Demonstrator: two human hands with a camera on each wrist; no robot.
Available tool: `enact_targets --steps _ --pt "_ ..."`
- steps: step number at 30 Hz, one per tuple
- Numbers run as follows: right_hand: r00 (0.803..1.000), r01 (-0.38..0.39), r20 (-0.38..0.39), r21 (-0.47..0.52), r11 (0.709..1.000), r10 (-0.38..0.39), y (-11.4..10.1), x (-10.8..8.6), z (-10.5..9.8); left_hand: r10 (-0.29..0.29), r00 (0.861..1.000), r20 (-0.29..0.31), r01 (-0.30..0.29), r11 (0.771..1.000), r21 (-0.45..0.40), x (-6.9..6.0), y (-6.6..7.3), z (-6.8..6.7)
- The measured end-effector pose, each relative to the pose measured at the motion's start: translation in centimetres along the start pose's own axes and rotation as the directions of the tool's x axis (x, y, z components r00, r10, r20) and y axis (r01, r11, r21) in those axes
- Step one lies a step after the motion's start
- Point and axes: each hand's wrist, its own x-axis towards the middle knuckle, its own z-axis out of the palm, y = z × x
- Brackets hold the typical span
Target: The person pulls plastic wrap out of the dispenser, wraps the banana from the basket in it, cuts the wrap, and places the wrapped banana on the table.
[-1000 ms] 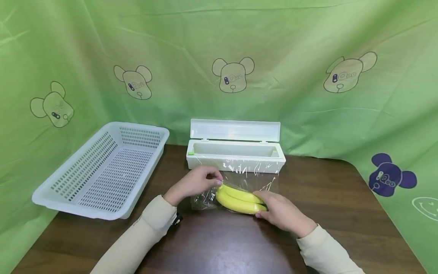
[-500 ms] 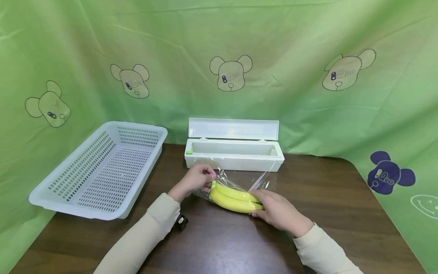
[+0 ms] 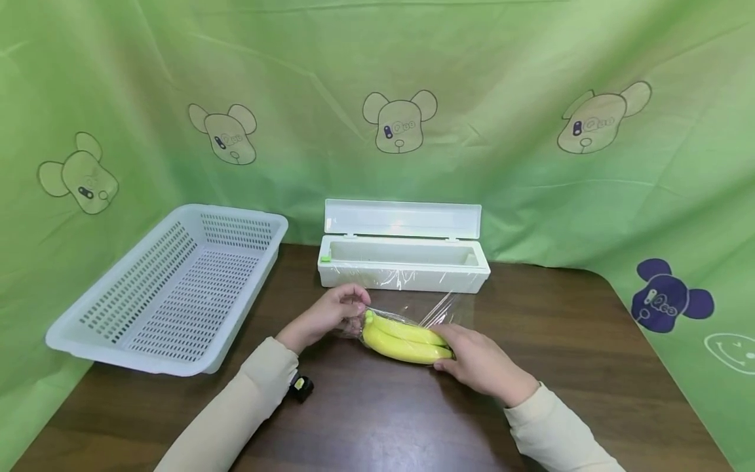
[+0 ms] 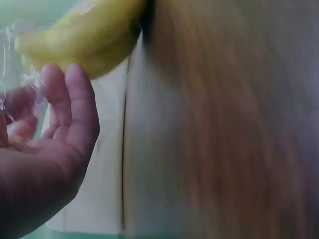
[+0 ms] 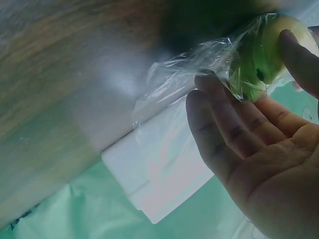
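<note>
On my head feed, with the dial centred on the bananas [image 3: 401, 346], the right hand [image 3: 480, 362] sits between three and four o'clock and grips their dark tips, thumb and fingers on opposite sides. The left hand [image 3: 330, 313] is at ten o'clock, just beside the stem end, and pinches clear film [image 3: 439, 311] between thumb and fingers; my left wrist feed is too blurred to read the exact contact. The bananas lie between the two hands with film around them, creased over the tips in my right wrist feed. Whether they touch the surface [image 3: 383, 419] I can't tell.

From them the film runs toward twelve o'clock, up to the front of a long white box [image 3: 401, 254]. I see its lid [image 3: 404, 219] standing raised at the back and a small green piece [image 3: 326, 259] at its left end. A black device [image 3: 302, 388] shows at eight o'clock, beside the left sleeve [image 3: 236, 406]. Farther out, between nine and ten, stands a white slotted basket [image 3: 194, 298]. Green cloth [image 3: 501, 131] printed with bear heads hangs behind everything.
</note>
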Motion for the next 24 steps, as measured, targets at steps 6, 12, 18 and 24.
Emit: enact_targets --steps 6,12,18,24 --pt "1.0 -0.002 0.005 -0.006 1.0 0.002 0.1 0.2 0.0 0.08 0.996 0.032 -0.085 0.969 0.232 -1.1 0.4 -0.3" --pt "1.0 -0.002 0.008 0.005 1.0 0.002 0.3 0.3 -0.2 0.169 0.982 0.085 -0.189 0.848 0.495 -2.4 1.3 -0.1" --pt "1.0 -0.016 0.002 0.093 0.996 0.016 1.0 0.7 -0.3 0.188 0.982 0.031 -0.147 0.646 0.749 -3.1 2.0 1.4" --pt "0.995 -0.09 0.062 0.279 0.956 0.076 2.8 1.4 -0.5 0.197 0.98 -0.031 -0.11 0.664 0.739 -2.8 1.5 1.4"
